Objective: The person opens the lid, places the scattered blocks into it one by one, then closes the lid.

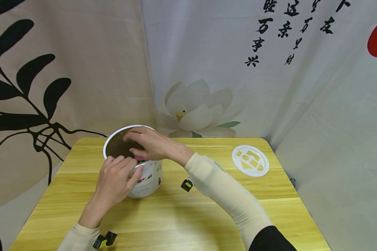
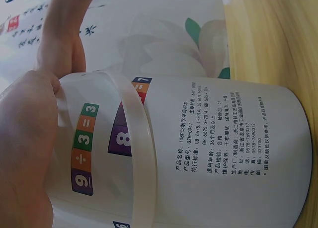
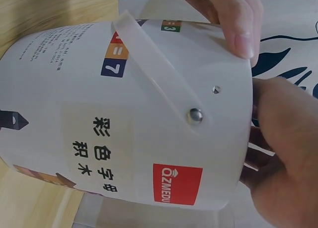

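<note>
A white bucket (image 1: pixel 146 183) with printed letters and number blocks stands on the table, its open top tipped into my head view. My left hand (image 1: pixel 117 174) grips the near rim, fingers over the edge and thumb against the outside. Over the opening, my right hand (image 1: pixel 152 143) dips its loosely bent fingers inside, thumb and forefinger apart. Just below that thumb shows a small pink piece (image 1: pixel 140 158), with a bit of green beside it. The right wrist view has the right fingers partly hidden behind the rim. A translucent handle (image 3: pixel 156 64) hangs against the bucket's side.
At the table's right lies a round white lid (image 1: pixel 252 172) with cut-out shapes. The wooden table (image 1: pixel 176 223) runs up to a printed cloth backdrop (image 1: pixel 201 42). Small black wrist cameras (image 1: pixel 186 185) sit on both sleeves.
</note>
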A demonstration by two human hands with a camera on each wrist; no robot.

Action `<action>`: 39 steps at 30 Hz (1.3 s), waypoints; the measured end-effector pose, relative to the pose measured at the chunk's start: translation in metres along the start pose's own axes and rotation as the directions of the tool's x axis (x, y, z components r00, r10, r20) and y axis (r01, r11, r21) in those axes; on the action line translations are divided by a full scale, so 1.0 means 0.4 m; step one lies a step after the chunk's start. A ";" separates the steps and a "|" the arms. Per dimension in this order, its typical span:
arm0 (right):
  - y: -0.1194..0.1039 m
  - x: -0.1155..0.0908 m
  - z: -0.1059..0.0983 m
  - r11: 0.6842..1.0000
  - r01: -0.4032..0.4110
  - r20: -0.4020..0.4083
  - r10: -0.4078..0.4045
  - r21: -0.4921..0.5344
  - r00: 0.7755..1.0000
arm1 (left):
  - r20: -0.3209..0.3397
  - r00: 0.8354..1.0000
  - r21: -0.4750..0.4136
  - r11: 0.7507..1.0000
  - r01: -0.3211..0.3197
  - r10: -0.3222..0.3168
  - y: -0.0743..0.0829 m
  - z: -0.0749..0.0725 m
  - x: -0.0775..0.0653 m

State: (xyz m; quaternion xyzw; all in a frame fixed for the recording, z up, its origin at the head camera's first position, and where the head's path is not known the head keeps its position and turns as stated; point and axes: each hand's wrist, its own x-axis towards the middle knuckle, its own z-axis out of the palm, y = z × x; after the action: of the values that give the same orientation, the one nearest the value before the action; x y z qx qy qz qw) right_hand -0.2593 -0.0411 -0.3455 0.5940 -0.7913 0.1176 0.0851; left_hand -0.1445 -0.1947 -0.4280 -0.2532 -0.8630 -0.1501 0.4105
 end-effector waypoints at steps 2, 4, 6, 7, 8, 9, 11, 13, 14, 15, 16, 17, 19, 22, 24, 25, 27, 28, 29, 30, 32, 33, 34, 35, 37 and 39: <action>0.000 -0.003 0.000 1.000 -0.004 0.004 0.004 -0.016 1.000 | 0.000 1.000 0.001 1.000 0.001 -0.001 0.000 0.001 0.000; 0.001 -0.006 0.002 0.999 -0.003 0.009 0.003 -0.042 1.000 | 0.000 1.000 0.001 1.000 0.001 -0.001 0.000 0.001 -0.001; 0.002 -0.010 0.005 0.997 -0.002 0.014 0.004 -0.073 1.000 | 0.001 1.000 0.002 1.000 -0.002 0.002 0.000 0.000 -0.001; 0.002 -0.013 0.006 0.996 -0.007 0.021 0.009 -0.087 1.000 | 0.001 1.000 0.003 1.000 -0.002 0.002 0.000 0.000 -0.001; 0.003 -0.016 0.008 0.995 -0.013 0.028 0.016 -0.098 0.999 | 0.002 1.000 0.003 1.000 -0.002 0.002 0.000 -0.001 -0.001; 0.003 -0.018 0.010 0.994 -0.023 0.036 0.027 -0.109 0.999 | 0.003 1.000 0.005 1.000 -0.003 0.003 0.000 -0.001 -0.001; 0.004 -0.025 0.015 0.992 -0.053 0.056 0.060 -0.114 0.997 | 0.005 1.000 0.007 1.000 -0.003 0.003 0.000 -0.001 -0.001; 0.005 -0.033 0.018 0.990 -0.083 0.072 0.091 -0.110 0.993 | 0.009 1.000 0.008 1.000 -0.001 0.001 0.000 -0.002 -0.001; 0.006 -0.036 0.021 0.990 -0.095 0.078 0.104 -0.107 0.991 | 0.012 1.000 0.009 1.000 0.001 -0.001 0.001 -0.002 -0.001; 0.007 -0.040 0.022 0.989 -0.107 0.083 0.115 -0.103 0.990 | 0.014 1.000 0.010 1.000 0.002 -0.002 0.000 -0.002 -0.002; 0.009 -0.044 0.024 0.989 -0.115 0.083 0.123 -0.098 0.989 | 0.017 1.000 0.009 1.000 0.004 -0.004 0.000 -0.001 -0.002; 0.010 -0.048 0.025 0.988 -0.124 0.085 0.132 -0.089 0.988 | 0.019 1.000 0.009 1.000 0.006 -0.006 0.000 -0.001 -0.001; 0.012 -0.056 0.024 0.988 -0.138 0.074 0.143 -0.075 0.987 | 0.023 1.000 0.009 1.000 0.009 -0.009 0.000 -0.001 -0.001; 0.018 -0.075 0.021 0.985 -0.161 0.056 0.164 -0.055 0.985 | 0.023 1.000 0.007 1.000 0.012 -0.012 0.001 0.000 0.000; 0.022 -0.092 0.017 0.983 -0.178 0.042 0.180 -0.041 0.983 | 0.022 1.000 0.004 1.000 0.012 -0.012 0.001 0.000 0.000; 0.026 -0.103 0.016 0.982 -0.186 0.037 0.187 -0.033 0.982 | 0.022 1.000 0.003 1.000 0.014 -0.014 0.001 0.001 0.000; 0.034 -0.129 0.016 0.980 -0.201 0.020 0.201 -0.009 0.979 | 0.024 1.000 0.002 1.000 0.017 -0.017 0.002 0.001 0.000; 0.040 -0.144 0.018 0.979 -0.205 0.009 0.205 0.001 0.979 | 0.026 1.000 0.002 1.000 0.018 -0.018 0.002 0.001 0.000; 0.046 -0.160 0.019 0.977 -0.211 0.000 0.211 0.012 0.977 | 0.027 0.999 0.001 1.000 0.020 -0.020 0.002 0.001 0.000; 0.052 -0.177 0.021 0.976 -0.215 -0.011 0.216 0.024 0.976 | 0.028 0.999 0.002 1.000 0.022 -0.022 0.002 0.001 -0.001; 0.067 -0.215 0.028 0.974 -0.225 -0.028 0.226 0.028 0.974 | 0.030 0.999 0.002 1.000 0.026 -0.026 0.003 0.001 -0.001; 0.075 -0.234 0.031 0.973 -0.229 -0.036 0.230 0.035 0.972 | 0.031 0.999 0.002 1.000 0.029 -0.029 0.003 0.001 -0.001; 0.082 -0.255 0.036 0.971 -0.235 -0.041 0.237 0.040 0.971 | 0.031 0.999 0.002 1.000 0.031 -0.031 0.003 0.001 -0.002; 0.090 -0.277 0.040 0.969 -0.244 -0.041 0.246 0.043 0.968 | 0.033 0.999 0.002 0.999 0.034 -0.034 0.003 0.002 -0.002; 0.105 -0.323 0.051 0.964 -0.263 -0.046 0.265 0.042 0.963 | 0.034 0.999 0.002 0.999 0.037 -0.037 0.003 0.002 -0.002; 0.122 -0.369 0.063 0.957 -0.287 -0.042 0.288 0.045 0.957 | 0.035 0.999 0.001 0.999 0.039 -0.039 0.004 0.002 -0.001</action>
State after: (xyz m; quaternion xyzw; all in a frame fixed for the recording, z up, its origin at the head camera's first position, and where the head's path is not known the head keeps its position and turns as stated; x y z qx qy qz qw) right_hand -0.2646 0.1006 -0.4144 0.4712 -0.8645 0.1583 0.0744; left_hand -0.1440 -0.1933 -0.4289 -0.2389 -0.8748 -0.1534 0.3926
